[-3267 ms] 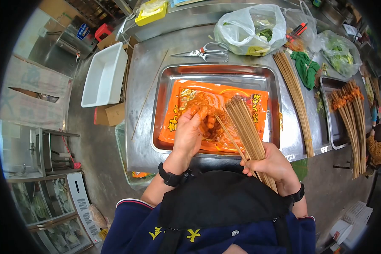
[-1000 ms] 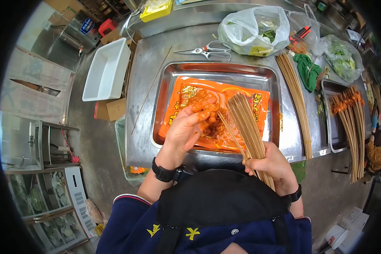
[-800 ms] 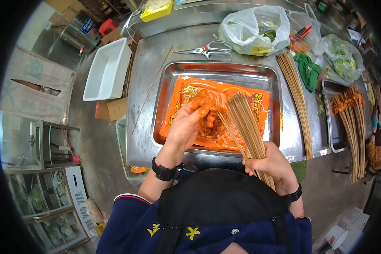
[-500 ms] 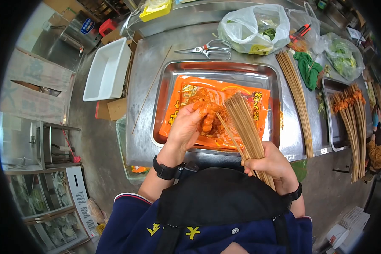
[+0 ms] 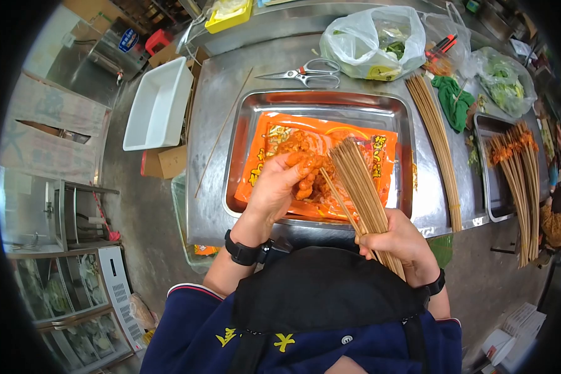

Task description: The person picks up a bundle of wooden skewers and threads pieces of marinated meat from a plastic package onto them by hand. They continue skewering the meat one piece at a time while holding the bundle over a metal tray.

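Observation:
My left hand (image 5: 273, 188) pinches a piece of orange-red marinated meat (image 5: 306, 184) between thumb and fingers. A thick bundle of bamboo skewers (image 5: 359, 181) is gripped in my right hand (image 5: 404, 242), tips pointing up and away from me. One single skewer (image 5: 339, 198) stands apart from the bundle, its tip right at the meat. Below both hands lies an orange printed food packet (image 5: 251, 181), with more marinated meat on it. The packet rests in a metal tray (image 5: 380, 103) on the steel table (image 5: 209, 218).
Scissors (image 5: 305, 74) and a lone skewer (image 5: 221, 137) lie beyond and left of the tray. To the right are loose skewers (image 5: 439, 156), a green cloth (image 5: 452, 103), bags of greens (image 5: 377, 47) and a second tray (image 5: 489, 181) holding loaded skewers (image 5: 517, 187). A white bin (image 5: 159, 103) stands left.
My left hand has shifted very slightly, turning the meat a little at the skewer tip. My right hand and the bundle hold nearly the same place.

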`<state>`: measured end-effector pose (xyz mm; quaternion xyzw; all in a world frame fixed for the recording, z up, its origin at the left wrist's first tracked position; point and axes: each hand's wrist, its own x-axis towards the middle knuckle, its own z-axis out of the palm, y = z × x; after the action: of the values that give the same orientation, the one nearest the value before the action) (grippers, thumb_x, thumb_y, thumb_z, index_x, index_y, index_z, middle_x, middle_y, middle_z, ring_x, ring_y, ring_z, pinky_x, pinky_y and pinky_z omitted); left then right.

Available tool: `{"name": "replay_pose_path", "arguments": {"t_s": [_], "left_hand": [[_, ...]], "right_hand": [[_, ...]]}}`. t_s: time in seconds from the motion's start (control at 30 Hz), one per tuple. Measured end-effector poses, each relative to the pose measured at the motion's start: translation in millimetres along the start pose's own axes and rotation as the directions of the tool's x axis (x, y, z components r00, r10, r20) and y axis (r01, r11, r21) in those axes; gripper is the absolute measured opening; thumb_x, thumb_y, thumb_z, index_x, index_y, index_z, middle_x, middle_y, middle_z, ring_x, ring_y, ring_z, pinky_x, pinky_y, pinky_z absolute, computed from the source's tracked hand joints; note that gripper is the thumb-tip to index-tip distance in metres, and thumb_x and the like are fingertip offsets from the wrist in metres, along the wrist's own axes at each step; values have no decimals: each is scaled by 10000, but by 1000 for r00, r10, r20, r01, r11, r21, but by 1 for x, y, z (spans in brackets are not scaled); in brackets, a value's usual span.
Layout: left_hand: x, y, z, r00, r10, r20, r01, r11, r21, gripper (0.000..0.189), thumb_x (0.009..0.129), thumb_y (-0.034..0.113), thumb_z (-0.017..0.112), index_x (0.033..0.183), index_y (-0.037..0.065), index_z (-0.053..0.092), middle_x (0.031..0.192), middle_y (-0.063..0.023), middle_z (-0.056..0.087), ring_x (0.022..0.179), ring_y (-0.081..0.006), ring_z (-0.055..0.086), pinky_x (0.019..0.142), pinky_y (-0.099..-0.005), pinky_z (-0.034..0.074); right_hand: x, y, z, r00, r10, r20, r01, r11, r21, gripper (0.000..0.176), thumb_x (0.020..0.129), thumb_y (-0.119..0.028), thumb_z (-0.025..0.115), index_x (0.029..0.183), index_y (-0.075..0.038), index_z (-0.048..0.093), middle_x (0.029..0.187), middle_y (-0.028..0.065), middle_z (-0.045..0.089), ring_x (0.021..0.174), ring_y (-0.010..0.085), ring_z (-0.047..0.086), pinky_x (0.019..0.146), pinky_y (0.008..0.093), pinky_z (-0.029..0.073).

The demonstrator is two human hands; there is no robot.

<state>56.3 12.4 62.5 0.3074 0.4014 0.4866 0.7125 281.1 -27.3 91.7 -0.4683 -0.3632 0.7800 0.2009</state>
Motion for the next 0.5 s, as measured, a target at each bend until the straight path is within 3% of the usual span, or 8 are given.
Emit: {"name": "replay_pose_path", "arguments": {"t_s": [0.17, 0.33, 0.5], "left_hand": [[-2, -4, 6, 999, -2, -36, 1, 1000, -24, 179, 839, 154, 598, 932, 1, 601, 682, -4, 542, 551, -68, 456, 497, -201, 367], [-2, -12, -1, 994, -74, 74, 70, 996, 57, 174, 842, 135, 585, 950, 3, 616, 706, 7, 566, 561, -49, 464, 501, -184, 359], [-7, -19, 10, 997, -57, 42, 56, 998, 28, 151, 845, 107, 563, 940, 5, 620, 739, 8, 585, 551, -29, 455, 501, -179, 360]], "right_hand": [[0, 3, -4, 1000, -4, 12, 5, 1000, -27, 267, 688, -30, 605, 937, 47, 543, 719, 66, 571, 586, 117, 577, 505, 227, 463], [1, 1, -3, 1000, -12, -18, 12, 999, -31, 259, 682, -23, 606, 924, 46, 542, 723, 70, 574, 583, 120, 579, 504, 233, 469], [3, 1, -4, 999, -17, -29, 16, 1000, -24, 265, 686, -21, 616, 932, 42, 538, 734, 69, 574, 582, 119, 579, 503, 230, 473]]}}
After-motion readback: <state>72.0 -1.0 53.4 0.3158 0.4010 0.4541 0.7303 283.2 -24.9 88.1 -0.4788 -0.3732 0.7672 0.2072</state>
